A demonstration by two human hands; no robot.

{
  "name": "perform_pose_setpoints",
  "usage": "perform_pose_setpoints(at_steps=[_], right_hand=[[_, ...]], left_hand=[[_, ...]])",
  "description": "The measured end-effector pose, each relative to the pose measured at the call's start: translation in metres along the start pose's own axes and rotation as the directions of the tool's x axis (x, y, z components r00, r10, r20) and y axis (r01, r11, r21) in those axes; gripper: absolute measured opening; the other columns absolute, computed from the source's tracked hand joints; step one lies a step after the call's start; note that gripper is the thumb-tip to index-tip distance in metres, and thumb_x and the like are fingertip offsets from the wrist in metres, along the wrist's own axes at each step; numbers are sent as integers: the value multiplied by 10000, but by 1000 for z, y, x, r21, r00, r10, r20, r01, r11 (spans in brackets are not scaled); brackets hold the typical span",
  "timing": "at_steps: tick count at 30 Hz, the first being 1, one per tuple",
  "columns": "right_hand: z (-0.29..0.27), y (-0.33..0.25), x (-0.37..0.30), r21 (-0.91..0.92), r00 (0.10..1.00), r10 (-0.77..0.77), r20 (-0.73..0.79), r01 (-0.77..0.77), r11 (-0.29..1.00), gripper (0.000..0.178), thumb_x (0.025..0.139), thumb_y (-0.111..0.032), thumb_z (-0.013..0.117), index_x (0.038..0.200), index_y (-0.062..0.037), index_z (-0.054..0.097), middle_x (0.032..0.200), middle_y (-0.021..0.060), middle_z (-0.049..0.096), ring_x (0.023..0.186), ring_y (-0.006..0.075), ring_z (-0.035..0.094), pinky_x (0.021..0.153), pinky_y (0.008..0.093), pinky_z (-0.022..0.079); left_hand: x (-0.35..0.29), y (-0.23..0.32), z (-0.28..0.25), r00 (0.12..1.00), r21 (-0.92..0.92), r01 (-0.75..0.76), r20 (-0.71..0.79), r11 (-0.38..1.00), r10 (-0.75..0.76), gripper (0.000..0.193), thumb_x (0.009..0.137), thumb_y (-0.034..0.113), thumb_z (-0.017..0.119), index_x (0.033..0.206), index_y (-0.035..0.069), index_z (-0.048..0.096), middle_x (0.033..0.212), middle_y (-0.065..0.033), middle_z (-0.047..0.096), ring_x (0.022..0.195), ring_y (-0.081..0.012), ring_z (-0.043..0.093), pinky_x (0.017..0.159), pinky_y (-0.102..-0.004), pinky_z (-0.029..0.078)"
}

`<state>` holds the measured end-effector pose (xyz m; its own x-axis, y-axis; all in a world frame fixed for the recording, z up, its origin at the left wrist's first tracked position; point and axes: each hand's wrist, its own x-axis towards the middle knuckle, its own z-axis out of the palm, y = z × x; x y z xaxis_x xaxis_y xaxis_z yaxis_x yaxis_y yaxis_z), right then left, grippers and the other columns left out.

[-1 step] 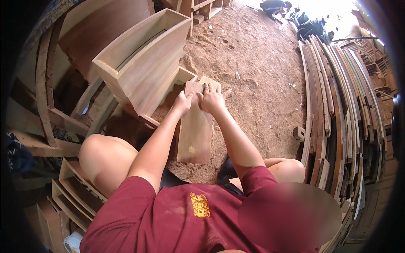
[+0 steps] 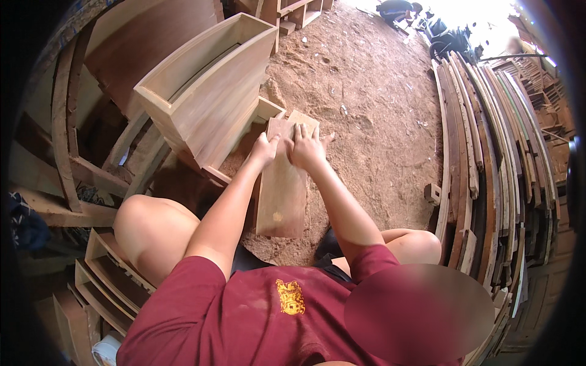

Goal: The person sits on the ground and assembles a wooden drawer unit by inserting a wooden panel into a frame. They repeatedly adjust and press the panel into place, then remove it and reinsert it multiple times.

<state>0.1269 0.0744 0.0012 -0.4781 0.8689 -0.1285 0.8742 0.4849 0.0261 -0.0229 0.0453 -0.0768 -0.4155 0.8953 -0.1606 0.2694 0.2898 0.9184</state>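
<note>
A flat wooden board (image 2: 282, 204) lies lengthwise before me, between my bent legs. Its far end reaches over a second, paler piece of wood (image 2: 312, 122). My left hand (image 2: 263, 150) is closed on the board's left edge, near the far end. Spread fingers of my right hand (image 2: 307, 151) lie flat across the far right part of the board and the paler piece; the thumb points left. What lies under the right palm is hidden. Just left of the boards stands a drawer-like wooden box (image 2: 213, 94), with a lower box frame (image 2: 271, 108) beside its base.
Sawdust-covered ground (image 2: 372, 134) stretches ahead. Long planks (image 2: 470, 152) are stacked along the right, with a small wood block (image 2: 432, 193) by them. Wooden frames (image 2: 64, 122) and more drawer boxes (image 2: 110, 274) crowd the left. A person (image 2: 395, 11) crouches far off near a motorbike (image 2: 448, 39).
My right hand has shifted very slightly nearer to me over the wood. The left hand looks unmoved.
</note>
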Motion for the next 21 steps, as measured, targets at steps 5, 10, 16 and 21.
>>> perform_pose_setpoints(at_steps=[5,10,16,21], right_hand=[[11,-16,-47,-105,997,-60,-56,54,993,661,1085,-472,323,1609,-71,348,1674,115,347,1535,469,259,1103,860,101],[-33,-10,25,-47,992,-16,122,22,999,664,1080,-437,357,1593,-17,353,1656,127,381,1533,469,265,1116,844,106],[20,-21,-43,-97,995,-42,-95,33,995,682,1084,-473,335,1607,-35,332,1660,161,359,1559,449,216,1113,853,55],[-5,-7,19,-88,999,24,-36,-27,996,662,1087,-465,333,1607,-55,343,1667,114,362,1558,443,225,1119,853,61]], left_hand=[[1,-7,-3,1000,-29,9,16,1000,-9,681,993,441,625,1323,-149,544,1313,-361,626,1282,-430,605,1058,-452,480],[1,-5,5,1000,-8,-16,-3,1000,16,635,992,406,635,1305,-141,558,1291,-341,648,1260,-411,624,1039,-437,491],[3,-14,-1,1000,-122,-20,5,992,20,592,993,373,635,1288,-136,564,1265,-327,662,1227,-387,645,1019,-432,502],[0,-7,2,999,-53,-38,13,998,39,593,995,380,635,1286,-132,566,1242,-337,666,1206,-403,654,1009,-444,506]])
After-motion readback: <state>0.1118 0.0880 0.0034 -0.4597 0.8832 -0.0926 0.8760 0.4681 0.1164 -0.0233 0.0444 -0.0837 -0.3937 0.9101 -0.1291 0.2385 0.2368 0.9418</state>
